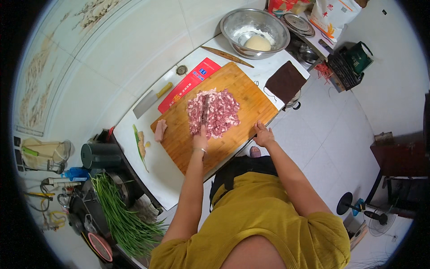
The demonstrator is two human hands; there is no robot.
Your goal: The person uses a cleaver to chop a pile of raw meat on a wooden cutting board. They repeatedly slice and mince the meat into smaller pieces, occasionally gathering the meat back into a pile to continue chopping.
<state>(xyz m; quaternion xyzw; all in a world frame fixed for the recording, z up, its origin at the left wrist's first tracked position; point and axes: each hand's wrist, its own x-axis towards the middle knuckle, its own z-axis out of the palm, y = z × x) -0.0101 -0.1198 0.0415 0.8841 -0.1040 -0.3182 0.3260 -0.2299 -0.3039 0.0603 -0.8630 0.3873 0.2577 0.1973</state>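
A heap of chopped pink meat lies on a wooden cutting board. My left hand is closed round the handle of a knife, whose narrow dark blade, seen from above, stands in the meat. At the board's right edge, my right hand rests with its fingers apart and holds nothing. A small pale piece of meat sits near the board's left corner. Beyond the board, a cleaver with a yellow handle lies by a long red packet.
A steel bowl with a ball of dough stands at the back. Ginger and a green onion lie left of the board. Green stalks spread at lower left. A dark brown cloth covers the counter's right end.
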